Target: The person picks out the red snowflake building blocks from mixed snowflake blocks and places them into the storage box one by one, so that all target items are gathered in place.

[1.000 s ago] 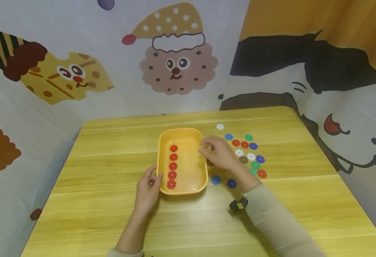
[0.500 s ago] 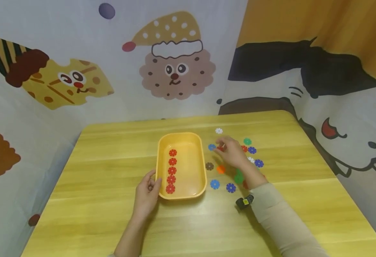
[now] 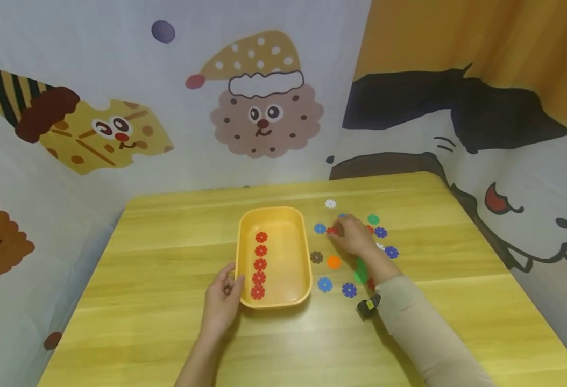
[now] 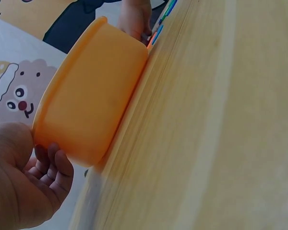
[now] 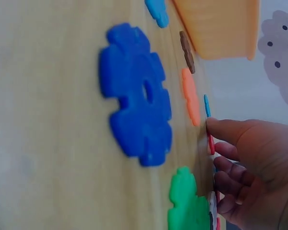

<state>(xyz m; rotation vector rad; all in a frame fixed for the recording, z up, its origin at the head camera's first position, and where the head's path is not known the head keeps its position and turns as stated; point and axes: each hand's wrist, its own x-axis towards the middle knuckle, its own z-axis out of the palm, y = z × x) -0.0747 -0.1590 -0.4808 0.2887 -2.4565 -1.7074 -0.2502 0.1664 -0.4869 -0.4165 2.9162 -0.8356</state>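
Observation:
My left hand (image 3: 222, 301) grips the near left side of a yellow plastic tray (image 3: 308, 269), thumb over the rim; the left wrist view shows the tray's outer wall (image 4: 93, 91) and curled fingers (image 4: 62, 172). Inside stand several red snowflake discs (image 3: 260, 264) in one column along the left side. To the right of the tray, my right hand (image 3: 356, 236) pinches a red snowflake disc (image 3: 332, 231) at table level between thumb and finger. In the right wrist view the thumb meets that red disc (image 5: 211, 144), which shows almost edge-on.
Around the right hand lie blue (image 3: 319, 228), brown (image 3: 316, 257), orange (image 3: 334, 262), dark blue (image 3: 349, 290), green (image 3: 373, 219) and white (image 3: 330, 204) snowflake discs. Some are hidden under the hand and forearm. A patterned cloth (image 3: 264, 172) hangs behind the wooden table (image 3: 167, 258).
From beside the tray's right rim, my right hand has moved right and down to the red disc among the loose discs. My left hand has kept its grip on the tray. The head view has tilted slightly.

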